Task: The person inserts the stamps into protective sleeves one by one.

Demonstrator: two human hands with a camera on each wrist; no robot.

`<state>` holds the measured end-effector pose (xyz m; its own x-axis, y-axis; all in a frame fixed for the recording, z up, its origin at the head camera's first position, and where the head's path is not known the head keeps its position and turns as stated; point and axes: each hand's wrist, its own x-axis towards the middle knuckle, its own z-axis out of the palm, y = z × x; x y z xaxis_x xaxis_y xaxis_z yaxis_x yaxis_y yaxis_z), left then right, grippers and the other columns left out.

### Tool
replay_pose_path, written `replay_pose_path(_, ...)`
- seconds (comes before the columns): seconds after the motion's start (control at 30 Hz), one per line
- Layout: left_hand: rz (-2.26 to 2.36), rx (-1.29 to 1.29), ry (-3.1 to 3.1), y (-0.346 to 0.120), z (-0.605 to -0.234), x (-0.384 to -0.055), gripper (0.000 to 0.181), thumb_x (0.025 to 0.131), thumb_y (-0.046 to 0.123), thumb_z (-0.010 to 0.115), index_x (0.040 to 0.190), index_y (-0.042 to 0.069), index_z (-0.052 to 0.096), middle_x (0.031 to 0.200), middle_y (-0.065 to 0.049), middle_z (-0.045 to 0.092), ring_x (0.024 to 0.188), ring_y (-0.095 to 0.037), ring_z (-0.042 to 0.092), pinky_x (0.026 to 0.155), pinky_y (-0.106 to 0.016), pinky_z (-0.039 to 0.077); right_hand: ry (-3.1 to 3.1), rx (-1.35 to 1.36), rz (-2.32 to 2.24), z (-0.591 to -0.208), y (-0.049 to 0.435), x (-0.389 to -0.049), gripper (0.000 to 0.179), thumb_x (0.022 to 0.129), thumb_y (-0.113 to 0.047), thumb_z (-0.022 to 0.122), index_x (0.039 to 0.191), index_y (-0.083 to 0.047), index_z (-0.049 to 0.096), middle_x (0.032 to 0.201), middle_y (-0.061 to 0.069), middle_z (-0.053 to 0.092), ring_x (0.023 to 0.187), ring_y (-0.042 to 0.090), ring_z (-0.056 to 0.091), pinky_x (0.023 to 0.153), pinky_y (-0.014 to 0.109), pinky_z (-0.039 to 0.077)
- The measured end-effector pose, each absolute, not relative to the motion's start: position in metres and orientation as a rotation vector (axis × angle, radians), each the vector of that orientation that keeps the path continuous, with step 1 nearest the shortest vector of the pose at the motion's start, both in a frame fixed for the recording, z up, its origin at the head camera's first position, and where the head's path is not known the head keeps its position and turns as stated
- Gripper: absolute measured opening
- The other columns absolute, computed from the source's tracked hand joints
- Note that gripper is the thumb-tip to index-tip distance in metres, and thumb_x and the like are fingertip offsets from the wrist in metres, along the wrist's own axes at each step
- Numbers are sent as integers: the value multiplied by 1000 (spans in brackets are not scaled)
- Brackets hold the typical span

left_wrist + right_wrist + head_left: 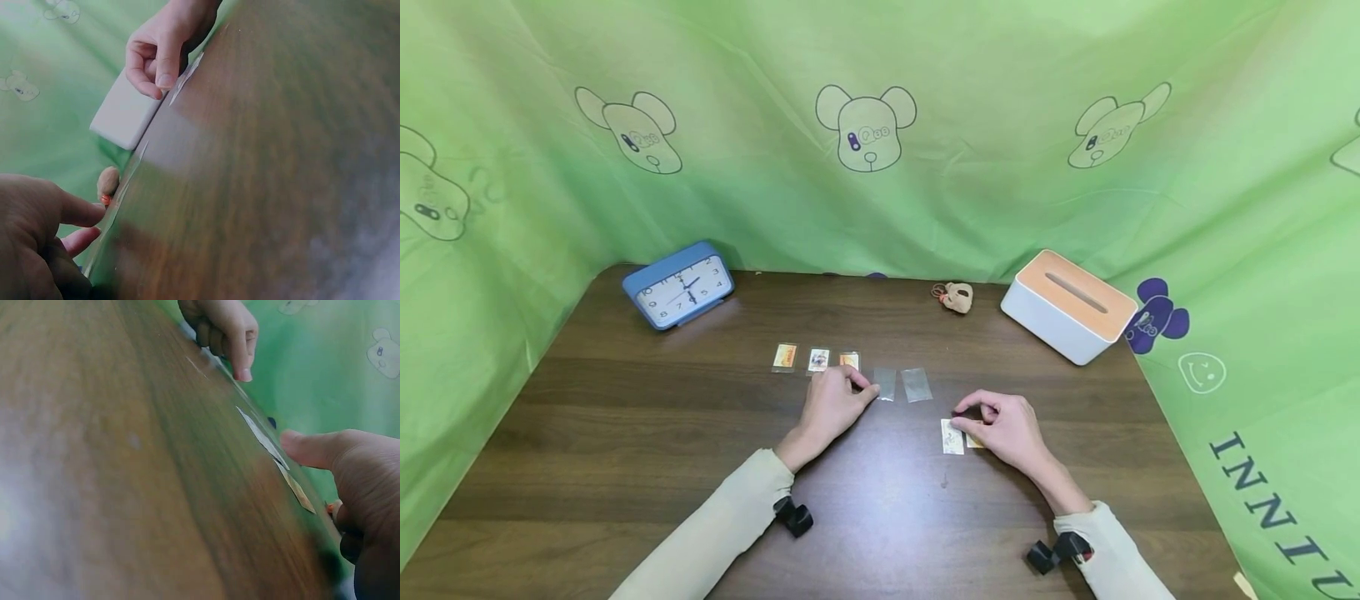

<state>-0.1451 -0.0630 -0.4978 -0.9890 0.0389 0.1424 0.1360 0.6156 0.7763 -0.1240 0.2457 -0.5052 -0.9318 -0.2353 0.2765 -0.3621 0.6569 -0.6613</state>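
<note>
My left hand [833,406] is at the left edge of a small clear plastic sleeve [885,385], its thumb and forefinger slightly apart. A second clear sleeve [917,385] lies just to the right. Beyond the left hand, three sleeved picture cards [786,356] form a row, the rightmost partly covered by the fingers. Nearer the right side, my right hand [1006,427] hovers low over two loose cards. Its thumb overlaps the top corner of the white card [952,437]; forefinger and thumb form an open curve. The yellowish card [299,492] beside it is mostly hidden in the head view.
A blue clock [681,287] stands at the back left of the brown wooden table [625,467]. Toward the back right are a small beige plush keychain [957,297] and a white tissue box [1060,321] with an orange top. Green printed cloth [985,192] hangs behind.
</note>
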Motion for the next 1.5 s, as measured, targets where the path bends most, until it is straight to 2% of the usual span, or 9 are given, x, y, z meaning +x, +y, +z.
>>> replay_pose_path(0.2,-1290,-143,-2783,-64,-492,-142,12,87,16,94,86,11,83,58,9,55,56,-6,48,61,-32,47,-2747,575,1099,-505,249,-123,25,76,-33,104,88,-31,82,63,-21,28,59,-4,25,55,24,27)
replay_pose_path(0.37,-1285,-197,-2734,-69,-495,-139,12,85,11,94,86,9,82,57,10,48,55,-6,42,58,-31,43,-2764,646,1038,-505,250,-124,29,72,-35,106,88,-33,81,63,-23,28,59,-5,25,56,23,26)
replay_pose_path(0.53,-1279,-237,-2685,-79,-500,-132,10,84,8,92,89,8,83,56,10,45,53,-5,40,54,-30,38,-2774,641,1014,-504,248,-124,31,70,-34,107,87,-33,81,63,-25,27,59,-5,26,56,23,27)
replay_pose_path(0.7,-1236,-271,-2669,-87,-509,-129,8,87,5,88,90,12,85,53,12,43,49,-4,40,51,-29,36,-2780,609,1037,-502,245,-122,32,70,-30,106,88,-30,80,64,-24,27,60,-5,25,57,23,28)
replay_pose_path(0.87,-1228,-226,-2713,-89,-514,-130,8,90,14,89,97,15,86,53,13,42,49,-3,38,50,-29,36,-2813,537,1082,-500,241,-120,30,74,-27,105,88,-30,79,64,-22,27,60,-3,25,57,24,27)
replay_pose_path(1.07,-1232,-145,-2826,-83,-503,-127,31,86,32,96,106,13,82,58,10,50,53,-9,46,55,-32,40,-2849,440,1098,-498,236,-120,25,81,-26,100,83,-31,76,63,-20,29,59,-1,26,57,25,27)
replay_pose_path(1.23,-1184,-163,-2872,-82,-493,-121,30,83,31,97,99,14,78,62,7,52,57,-14,49,55,-35,41,-2836,440,1133,-496,235,-120,25,84,-22,98,82,-29,75,63,-20,29,59,-1,26,57,25,26)
replay_pose_path(1.5,-1291,-115,-2949,-83,-491,-126,23,84,26,97,91,17,77,59,10,50,56,-11,48,57,-33,41,-2817,446,1244,-497,235,-120,20,89,-18,94,86,-25,75,63,-17,29,59,-1,26,57,24,26)
